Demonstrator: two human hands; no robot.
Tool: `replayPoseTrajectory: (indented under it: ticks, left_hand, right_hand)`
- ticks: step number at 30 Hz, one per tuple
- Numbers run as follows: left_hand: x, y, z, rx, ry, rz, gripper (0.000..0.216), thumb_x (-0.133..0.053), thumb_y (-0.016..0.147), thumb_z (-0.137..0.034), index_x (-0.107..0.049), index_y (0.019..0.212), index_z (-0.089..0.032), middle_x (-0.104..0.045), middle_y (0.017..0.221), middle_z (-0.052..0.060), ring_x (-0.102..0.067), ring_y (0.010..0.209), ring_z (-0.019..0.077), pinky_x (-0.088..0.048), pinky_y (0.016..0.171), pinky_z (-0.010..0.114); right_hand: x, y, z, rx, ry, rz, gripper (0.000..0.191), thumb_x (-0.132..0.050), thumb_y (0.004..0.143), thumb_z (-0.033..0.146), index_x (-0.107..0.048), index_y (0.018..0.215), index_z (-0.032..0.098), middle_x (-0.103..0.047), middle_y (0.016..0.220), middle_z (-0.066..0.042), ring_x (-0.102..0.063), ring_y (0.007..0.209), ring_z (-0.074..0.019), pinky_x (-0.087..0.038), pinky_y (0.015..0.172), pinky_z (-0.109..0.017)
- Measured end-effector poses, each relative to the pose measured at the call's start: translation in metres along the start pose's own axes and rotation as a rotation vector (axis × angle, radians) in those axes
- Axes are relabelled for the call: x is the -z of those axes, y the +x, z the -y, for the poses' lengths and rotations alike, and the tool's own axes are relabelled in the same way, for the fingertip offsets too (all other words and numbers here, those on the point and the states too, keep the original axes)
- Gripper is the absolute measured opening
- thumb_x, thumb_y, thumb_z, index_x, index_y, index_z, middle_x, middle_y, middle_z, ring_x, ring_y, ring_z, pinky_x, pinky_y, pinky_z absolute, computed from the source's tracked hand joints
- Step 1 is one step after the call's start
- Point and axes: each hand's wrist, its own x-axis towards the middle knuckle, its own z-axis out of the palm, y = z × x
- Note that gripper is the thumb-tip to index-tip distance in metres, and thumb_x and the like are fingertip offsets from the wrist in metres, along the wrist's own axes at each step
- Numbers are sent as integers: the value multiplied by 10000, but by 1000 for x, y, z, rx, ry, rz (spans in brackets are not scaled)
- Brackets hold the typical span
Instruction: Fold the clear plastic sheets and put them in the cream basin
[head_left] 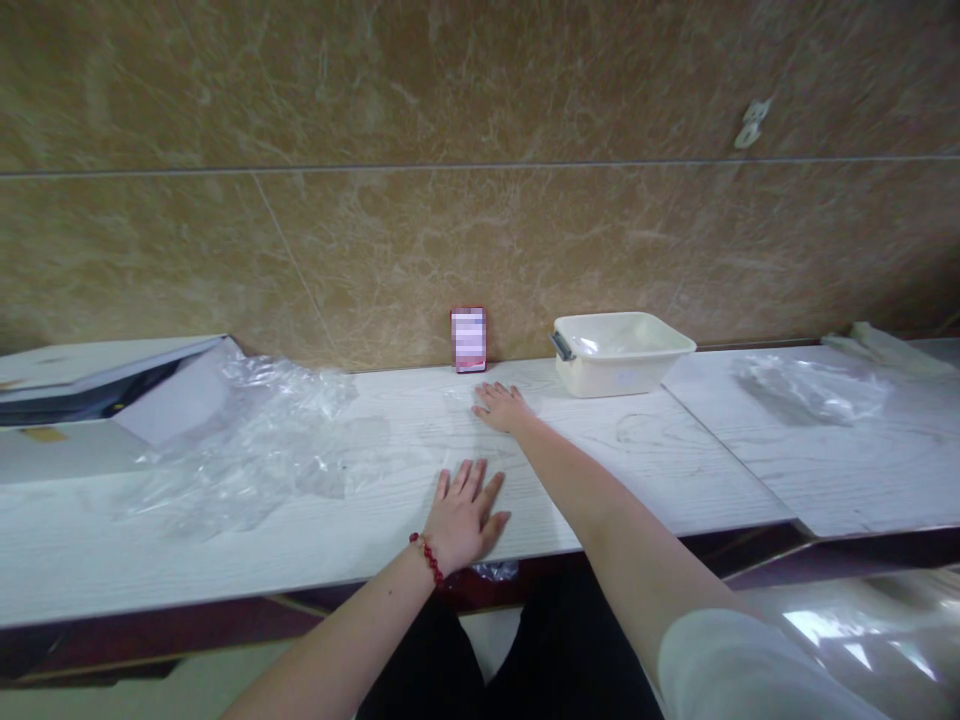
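My left hand (465, 512) lies flat, palm down, on the white wood-grain tabletop (360, 520) near its front edge, fingers spread, a red bead bracelet on the wrist. My right hand (501, 406) reaches further across the table, also flat with fingers stretched out, holding nothing. It rests just in front of a small pink and white box (469, 339) that stands upright against the wall. A cream plastic basin (619, 350) sits to the right of that hand.
Crumpled clear plastic film (247, 440) covers the table's left part, beside a flat white and dark box (97, 385). More clear plastic (814, 390) lies on a second board at the right. A brown marble wall (480, 200) backs the table.
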Motion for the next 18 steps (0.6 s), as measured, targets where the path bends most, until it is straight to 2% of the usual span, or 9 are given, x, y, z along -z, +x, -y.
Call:
replayPoseTrajectory:
  ticks: [5, 10, 14, 18]
  left_hand:
    - [-1, -21, 3, -35, -16, -26, 532, -231, 802, -514, -248, 1282, -287, -196, 1369, 76, -140, 1246, 268, -137, 970, 510]
    - [-4, -37, 19, -90, -128, -86, 487, -273, 827, -423, -281, 1274, -231, -265, 1348, 60, -204, 1237, 194, -210, 1000, 400]
    - [0, -31, 45, 41, -265, -245, 407, -308, 826, -327, -405, 1190, -172, -436, 1233, 74, -374, 1144, 156, -311, 963, 323]
    - [10, 3, 84, 219, -280, -394, 328, -345, 794, -257, -530, 1034, -133, -571, 1009, 80, -531, 923, 150, -405, 851, 284]
  right_hand:
    - [6, 8, -9, -91, 37, -35, 557, -201, 810, 504, -245, 1292, 228, -192, 1371, -26, -141, 1244, -216, -101, 983, -447]
    - [25, 0, -24, -164, 125, -259, 451, -266, 839, 349, -358, 1230, 143, -363, 1285, -76, -248, 1206, -197, -195, 973, -354]
    - [37, -30, -38, -121, 166, -328, 336, -374, 796, 252, -500, 1078, 122, -527, 1102, -89, -429, 1060, -169, -285, 921, -295]
    - [41, -58, -25, 50, 201, -274, 281, -400, 764, 176, -558, 992, 129, -571, 1027, -77, -480, 994, -142, -322, 889, -260]
